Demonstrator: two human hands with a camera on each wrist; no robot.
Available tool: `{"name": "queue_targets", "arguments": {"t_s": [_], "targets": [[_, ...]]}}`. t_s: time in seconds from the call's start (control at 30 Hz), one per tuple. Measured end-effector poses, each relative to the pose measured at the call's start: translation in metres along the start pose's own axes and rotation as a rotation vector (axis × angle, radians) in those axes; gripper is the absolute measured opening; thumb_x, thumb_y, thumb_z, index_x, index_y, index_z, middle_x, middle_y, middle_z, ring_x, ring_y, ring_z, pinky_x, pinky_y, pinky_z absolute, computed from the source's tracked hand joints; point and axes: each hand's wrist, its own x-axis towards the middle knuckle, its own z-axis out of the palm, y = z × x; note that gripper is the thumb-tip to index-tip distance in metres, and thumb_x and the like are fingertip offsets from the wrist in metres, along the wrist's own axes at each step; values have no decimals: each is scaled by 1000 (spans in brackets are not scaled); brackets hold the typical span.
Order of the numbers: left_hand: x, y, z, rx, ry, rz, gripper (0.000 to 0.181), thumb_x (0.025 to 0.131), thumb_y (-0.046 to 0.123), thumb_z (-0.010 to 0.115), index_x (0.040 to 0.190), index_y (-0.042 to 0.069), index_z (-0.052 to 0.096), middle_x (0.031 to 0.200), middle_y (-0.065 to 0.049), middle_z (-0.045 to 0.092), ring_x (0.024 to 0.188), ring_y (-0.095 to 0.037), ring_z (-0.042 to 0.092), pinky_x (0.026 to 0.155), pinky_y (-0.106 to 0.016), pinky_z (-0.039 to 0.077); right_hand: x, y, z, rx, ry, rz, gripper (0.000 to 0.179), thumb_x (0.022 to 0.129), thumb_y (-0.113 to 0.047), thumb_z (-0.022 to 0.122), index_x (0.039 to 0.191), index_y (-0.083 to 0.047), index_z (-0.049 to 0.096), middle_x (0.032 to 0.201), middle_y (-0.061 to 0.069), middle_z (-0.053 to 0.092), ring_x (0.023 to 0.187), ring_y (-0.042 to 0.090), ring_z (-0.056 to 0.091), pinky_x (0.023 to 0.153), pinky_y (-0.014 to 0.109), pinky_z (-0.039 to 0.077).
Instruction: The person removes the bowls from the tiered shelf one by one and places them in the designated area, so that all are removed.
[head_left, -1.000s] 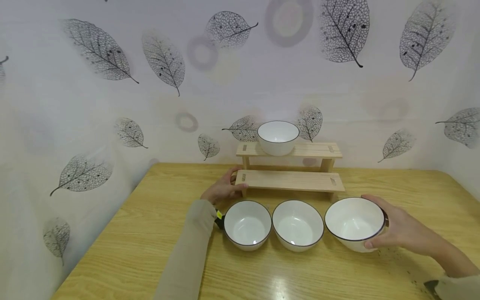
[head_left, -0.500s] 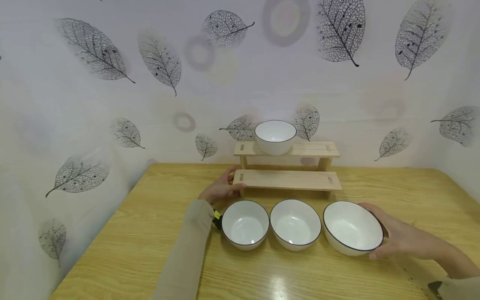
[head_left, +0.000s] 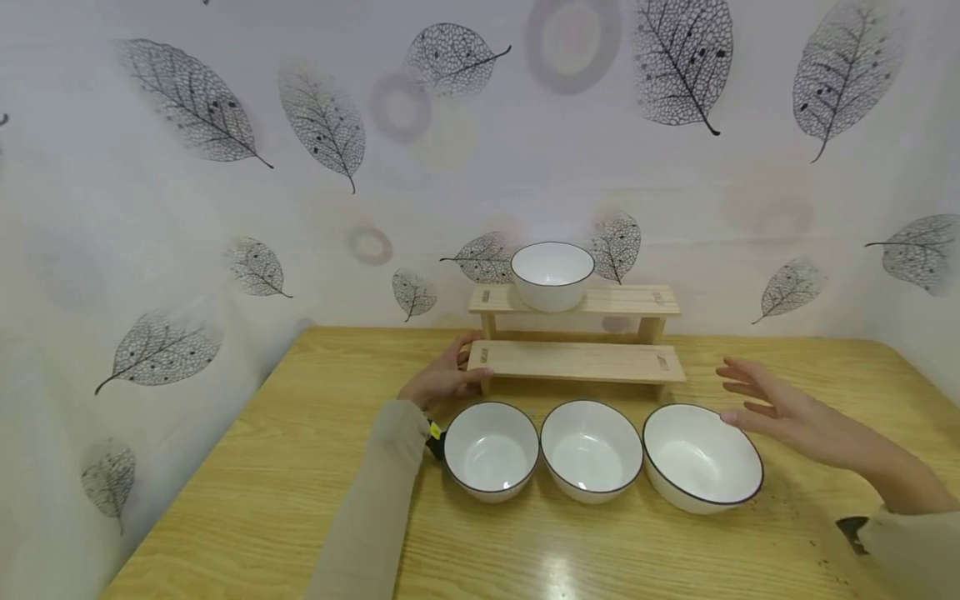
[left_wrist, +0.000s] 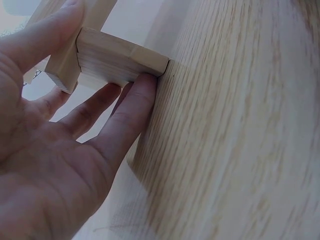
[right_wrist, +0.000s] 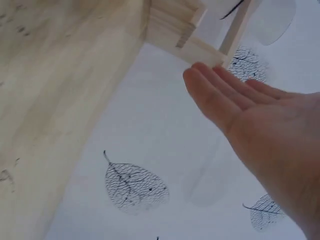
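My left hand (head_left: 444, 379) grips the left end of a two-tier wooden shelf stand (head_left: 577, 360), its thumb by the lower board. In the left wrist view, the fingers (left_wrist: 127, 115) touch the side of the stand's leg (left_wrist: 117, 57). My right hand (head_left: 798, 421) hovers at the right bowl's back right rim, holding nothing. Its fingers (right_wrist: 215, 95) are extended in the right wrist view. Before the stand, a left bowl (head_left: 491, 450), a middle bowl (head_left: 592, 450) and the right bowl (head_left: 701, 458) form a row, all white with dark rims. A similar bowl (head_left: 552, 275) sits on the upper board.
All this stands on a wood-grain table (head_left: 300, 467). A pale leaf-print cloth (head_left: 300, 208) hangs behind the table and along its sides. Small dark specks lie on the table near my right wrist.
My right hand has let go of the right bowl and lifted up and away from it. That bowl has shifted slightly down in view. The left hand stays at the stand.
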Motion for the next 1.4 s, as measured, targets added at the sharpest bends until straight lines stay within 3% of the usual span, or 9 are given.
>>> {"name": "queue_targets", "arguments": {"t_s": [0.07,0.13,0.17,0.5,0.73,1.4], "targets": [[0,0,0,-3,2,-1,69,101,1,59,158,9,20,147,-26,44,122,-34,55,98,-41,52,11,-17,-2,-27,46,32,72,103,-8,57,155,12,11,151,41,26,131,58,35,101,61,44],[-1,1,0,-21,6,-3,70,101,0,59,158,8,19,148,-26,42,124,-36,54,99,-43,52,22,-30,-3,-20,74,50,74,103,-12,59,155,12,11,152,42,23,132,65,29,97,76,32],[-1,0,0,-27,6,-1,70,101,0,59,158,8,19,149,-27,42,124,-37,54,99,-43,52,27,-34,-4,-16,86,53,76,103,-13,60,155,12,11,152,42,22,133,65,27,98,77,30],[-1,1,1,-14,1,8,70,101,0,59,158,9,19,149,-26,42,127,-37,52,100,-43,51,58,-50,-11,39,136,110,81,101,-15,64,154,13,10,154,40,20,139,60,23,109,71,24],[1,2,1,-73,8,-12,72,101,-2,59,159,7,17,152,-28,37,128,-39,50,101,-46,50,74,-55,-14,72,156,160,85,103,-20,62,155,13,3,156,40,17,141,59,21,107,73,27],[0,1,2,-83,10,-2,71,101,-2,59,158,7,18,152,-27,37,129,-40,50,102,-47,49,118,-69,-15,149,191,229,91,103,-32,60,159,5,-1,161,32,17,147,48,21,114,64,25]]}}
